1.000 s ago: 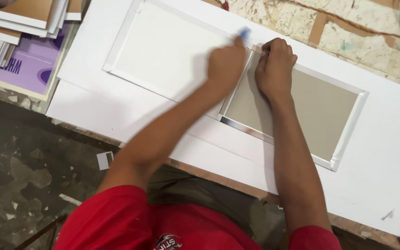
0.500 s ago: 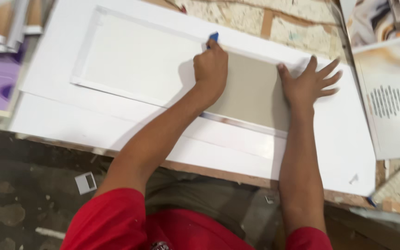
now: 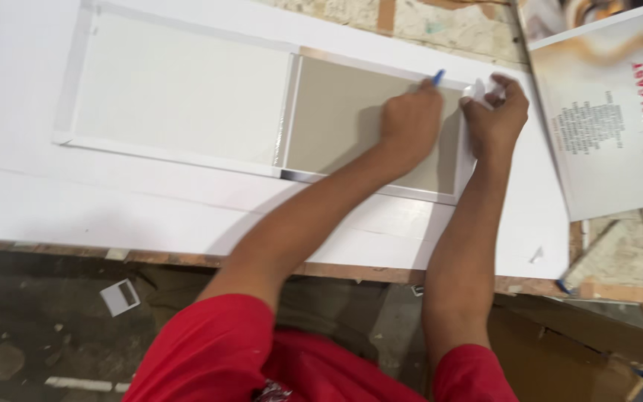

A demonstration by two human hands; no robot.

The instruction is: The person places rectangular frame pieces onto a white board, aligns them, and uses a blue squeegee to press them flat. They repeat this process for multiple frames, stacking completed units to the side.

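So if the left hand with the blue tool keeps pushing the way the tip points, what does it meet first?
Probably the white frame strip along the beige panel's far edge; the left hand's blue-tipped tool is almost there. Depth is unclear.

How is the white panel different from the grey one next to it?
The white panel is pale and wider; the grey panel is darker and narrower. The white panel lies bare, while the left hand, holding a blue tool, rests on the grey panel, and the right hand grips white scraps at its far right corner. Both lie flat, side by side, on the white board.
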